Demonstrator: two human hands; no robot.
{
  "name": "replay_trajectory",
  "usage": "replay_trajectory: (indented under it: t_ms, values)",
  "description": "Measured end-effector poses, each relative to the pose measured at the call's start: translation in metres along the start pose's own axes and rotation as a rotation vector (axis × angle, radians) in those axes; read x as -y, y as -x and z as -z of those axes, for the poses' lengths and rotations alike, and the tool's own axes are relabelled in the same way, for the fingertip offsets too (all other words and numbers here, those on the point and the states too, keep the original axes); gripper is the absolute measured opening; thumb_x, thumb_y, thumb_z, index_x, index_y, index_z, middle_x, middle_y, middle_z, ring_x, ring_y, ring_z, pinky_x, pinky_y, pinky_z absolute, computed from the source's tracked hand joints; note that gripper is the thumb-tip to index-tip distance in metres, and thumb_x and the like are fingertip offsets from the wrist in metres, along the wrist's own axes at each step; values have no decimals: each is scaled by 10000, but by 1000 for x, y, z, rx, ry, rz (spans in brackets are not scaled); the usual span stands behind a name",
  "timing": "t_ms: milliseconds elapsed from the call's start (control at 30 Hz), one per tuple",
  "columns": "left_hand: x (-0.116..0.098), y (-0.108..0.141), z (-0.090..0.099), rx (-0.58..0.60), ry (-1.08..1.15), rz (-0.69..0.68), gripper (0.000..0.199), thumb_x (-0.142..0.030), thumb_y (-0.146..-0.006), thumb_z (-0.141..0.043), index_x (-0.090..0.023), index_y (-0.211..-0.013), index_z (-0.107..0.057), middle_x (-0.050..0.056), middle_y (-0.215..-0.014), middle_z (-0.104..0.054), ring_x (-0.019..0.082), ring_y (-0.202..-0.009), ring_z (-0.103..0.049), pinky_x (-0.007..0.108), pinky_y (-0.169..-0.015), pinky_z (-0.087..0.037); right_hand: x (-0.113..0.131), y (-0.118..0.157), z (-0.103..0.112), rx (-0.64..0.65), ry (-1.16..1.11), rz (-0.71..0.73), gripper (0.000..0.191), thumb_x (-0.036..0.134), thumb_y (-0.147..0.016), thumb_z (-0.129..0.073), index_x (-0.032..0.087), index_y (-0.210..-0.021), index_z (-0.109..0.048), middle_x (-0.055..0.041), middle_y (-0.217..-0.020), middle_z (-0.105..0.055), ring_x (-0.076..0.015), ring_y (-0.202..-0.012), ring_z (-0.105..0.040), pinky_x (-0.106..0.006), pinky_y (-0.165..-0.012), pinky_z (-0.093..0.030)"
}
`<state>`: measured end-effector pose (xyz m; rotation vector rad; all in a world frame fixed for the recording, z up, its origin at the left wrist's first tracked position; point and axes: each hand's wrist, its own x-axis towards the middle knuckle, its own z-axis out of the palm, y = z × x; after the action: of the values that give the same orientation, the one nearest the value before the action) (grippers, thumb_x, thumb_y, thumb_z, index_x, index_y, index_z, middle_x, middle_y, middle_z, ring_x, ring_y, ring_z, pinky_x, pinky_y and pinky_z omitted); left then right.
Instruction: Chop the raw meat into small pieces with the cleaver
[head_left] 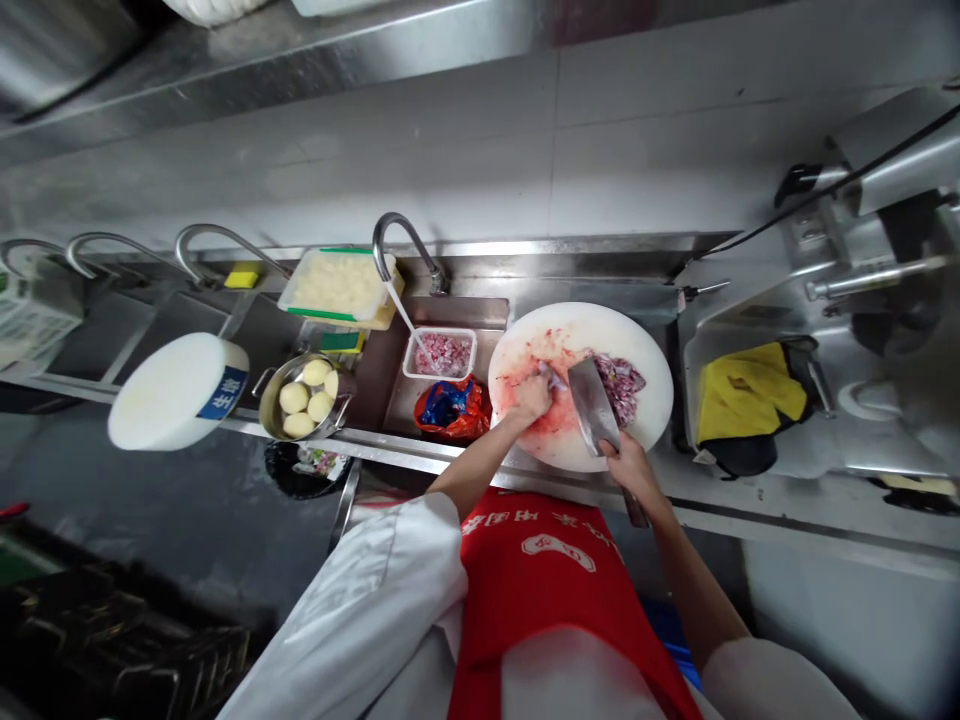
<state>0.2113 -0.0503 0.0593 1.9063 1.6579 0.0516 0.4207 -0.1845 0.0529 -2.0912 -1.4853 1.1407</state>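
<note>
A round white cutting board (645, 330) with red stains lies in front of me. My right hand (632, 468) is closed round the handle of a cleaver (593, 402), whose wide blade rests over the board's middle. Left of the blade, my left hand (533, 396) presses with curled fingers on a small pale piece of meat (555, 376), partly hidden by the fingers. A heap of chopped reddish meat (624, 388) lies on the board to the right of the blade.
Water runs from a faucet (384, 240) into a white tub of diced meat (442, 353), beside a red bag (480, 405). Further left are a pot of peeled potatoes (298, 425), a lidded container (334, 285) and another thick board (165, 395). A yellow cloth (750, 390) lies right.
</note>
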Motion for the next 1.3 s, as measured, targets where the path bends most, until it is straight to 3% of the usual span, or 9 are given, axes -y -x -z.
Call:
replay_trajectory:
  t_ms: [67,200,333,467,600,733,867,1067,1300]
  values:
    - [0,9,0,-27,-36,-45,323,-88,-954,-462,-161,-1225,-620,164,-1170,-653,243,-972,-639,364,-874,-481,0,0,4,-18,28,11,266,283,-850,-562,175,-1053,-694,-21,-702,-651,-210,-737,-632,-279,-682,-435]
    - [12,41,-10,-211,-196,-276,381,-102,-979,-437,-222,-1300,-603,173,-1392,-552,324,-1241,-538,498,-1047,-424,3,2,11,-42,90,20,234,276,-853,-562,174,-1021,-688,-51,-760,-686,-228,-780,-637,-279,-690,-426]
    - [36,71,-23,-176,-187,-437,321,-185,-958,-554,-257,-1261,-629,127,-1424,-534,318,-1308,-483,526,-1094,-414,11,7,15,-22,227,-13,238,273,-917,-525,167,-1080,-661,-73,-843,-715,-223,-854,-656,-262,-712,-410]
    - [62,69,-27,-248,6,-403,299,-350,-953,-617,-209,-1214,-653,132,-1272,-579,300,-1236,-519,492,-1062,-457,33,12,19,72,381,-71,258,254,-981,-479,145,-1166,-623,-135,-957,-734,-234,-914,-680,-267,-722,-392]
    - [76,55,-37,-303,225,-454,223,-309,-956,-618,-175,-1125,-676,110,-1161,-568,233,-1147,-560,390,-1037,-493,70,14,11,66,424,-60,303,217,-1013,-419,112,-1259,-561,-172,-1027,-730,-255,-951,-688,-288,-753,-399]
    - [80,56,-51,-451,325,-412,227,-297,-937,-641,-168,-1120,-683,112,-1162,-521,225,-1165,-551,381,-1048,-497,97,9,-10,69,438,19,307,244,-1047,-380,92,-1256,-545,-187,-1081,-717,-249,-997,-679,-286,-781,-415]
    - [81,59,-56,-494,377,-362,179,-272,-936,-633,-180,-1077,-694,97,-1120,-516,213,-1132,-563,372,-1015,-524,99,3,-22,87,492,24,290,248,-1047,-376,96,-1208,-564,-183,-1055,-715,-255,-991,-676,-289,-774,-422]
    - [81,58,-55,-450,397,-346,140,-267,-931,-641,-190,-1031,-703,98,-1100,-535,207,-1104,-573,360,-997,-537,103,-5,-22,-9,545,16,327,273,-1065,-315,97,-1210,-548,-165,-987,-716,-239,-905,-682,-287,-733,-422]
    - [82,55,-56,-451,443,-368,93,-241,-922,-645,-202,-989,-697,87,-1091,-538,203,-1093,-581,366,-993,-537,117,-9,-21,29,576,19,269,228,-1046,-373,94,-1192,-556,-163,-956,-716,-242,-891,-687,-288,-745,-427]
